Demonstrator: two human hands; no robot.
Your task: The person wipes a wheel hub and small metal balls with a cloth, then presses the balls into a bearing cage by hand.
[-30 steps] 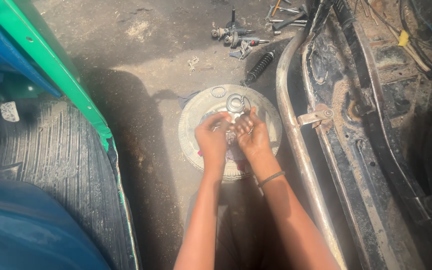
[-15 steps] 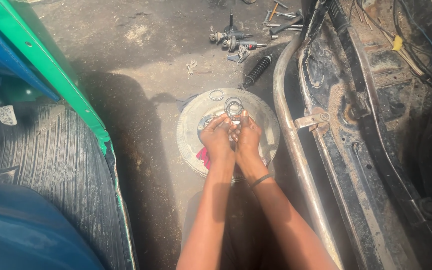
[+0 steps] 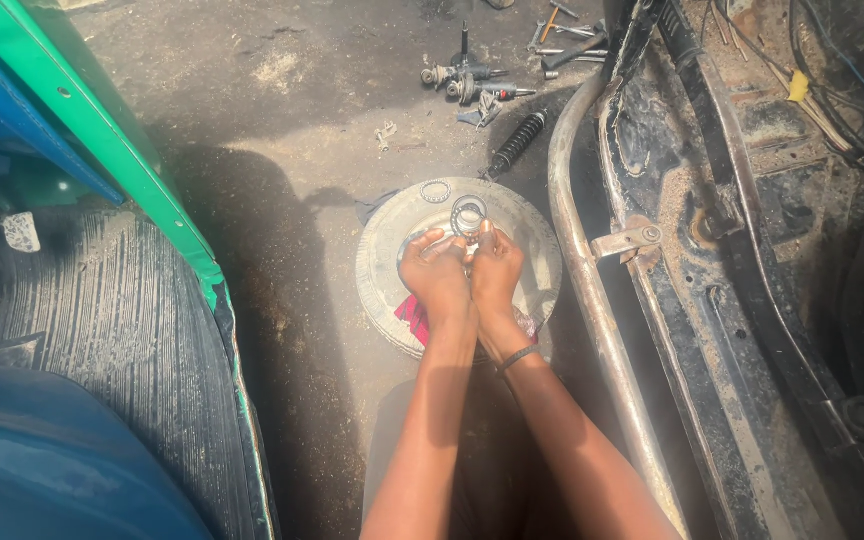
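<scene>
A grey tyre (image 3: 384, 262) lies flat on the dirt ground. Over its middle, my left hand (image 3: 436, 274) and my right hand (image 3: 495, 267) are pressed together, both closed around a small metal part (image 3: 471, 240) between the fingers. Just beyond my fingertips a metal ring (image 3: 468, 213) rests on the tyre, and a toothed bearing ring (image 3: 435, 190) sits at its far edge. A red rag (image 3: 412, 318) shows under my left wrist. My right wrist wears a dark band (image 3: 516, 357).
A green and blue vehicle body (image 3: 102, 150) with a ribbed floor mat (image 3: 112, 330) fills the left. A dirty metal chassis with a curved tube (image 3: 577, 260) runs along the right. Loose tools, a black spring (image 3: 518, 143) and metal fittings (image 3: 462, 82) lie on the ground beyond the tyre.
My hands have drawn closer together over the tyre's middle and stay closed on the small part. The view has shifted slightly.
</scene>
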